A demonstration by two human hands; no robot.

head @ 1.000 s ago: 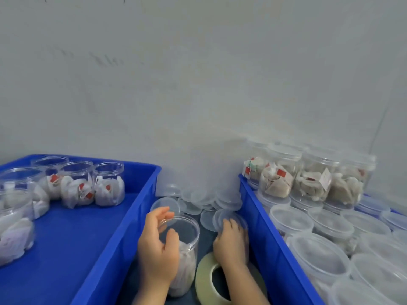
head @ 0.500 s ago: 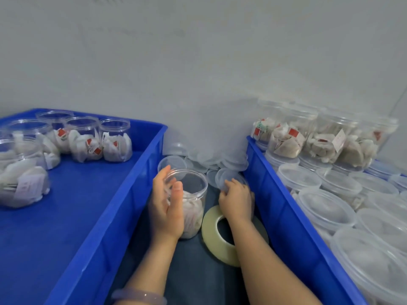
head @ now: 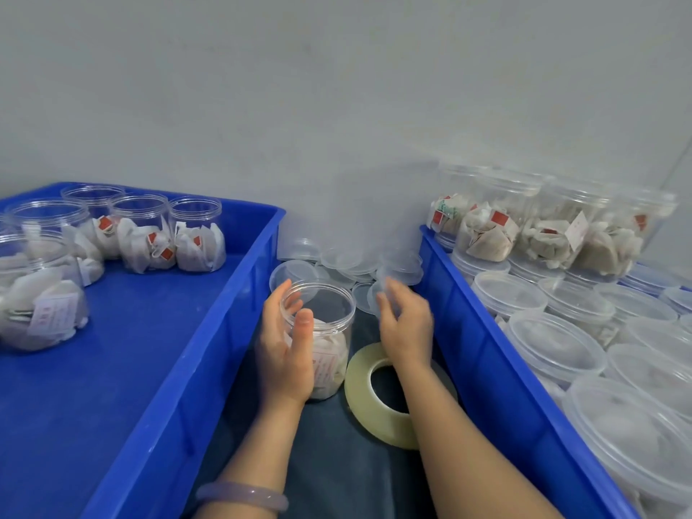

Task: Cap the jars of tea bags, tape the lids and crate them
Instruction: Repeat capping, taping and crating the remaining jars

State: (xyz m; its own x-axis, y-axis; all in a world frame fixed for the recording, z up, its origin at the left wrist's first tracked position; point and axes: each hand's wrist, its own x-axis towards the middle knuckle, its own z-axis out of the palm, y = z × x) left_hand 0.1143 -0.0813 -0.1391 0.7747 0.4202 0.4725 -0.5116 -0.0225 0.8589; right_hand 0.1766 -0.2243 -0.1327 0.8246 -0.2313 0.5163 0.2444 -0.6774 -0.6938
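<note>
Your left hand (head: 286, 354) is wrapped round the uncapped jar (head: 331, 312), which stands on the dark mat (head: 337, 477) between the left crate (head: 149, 368) and right crate (head: 486, 354), with the tape roll (head: 359, 398) just beside it; your right hand (head: 406, 324) has its fingers curled at a clear lid (head: 374, 298), too blurred to tell if it's gripped.

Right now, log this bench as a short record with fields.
left hand: grips the open jar between the crates
right hand: at the loose lids; grasp blurred
tape roll: lying flat beside that jar, under the right forearm
left crate: uncapped jars
right crate: capped jars, some stacked
</note>
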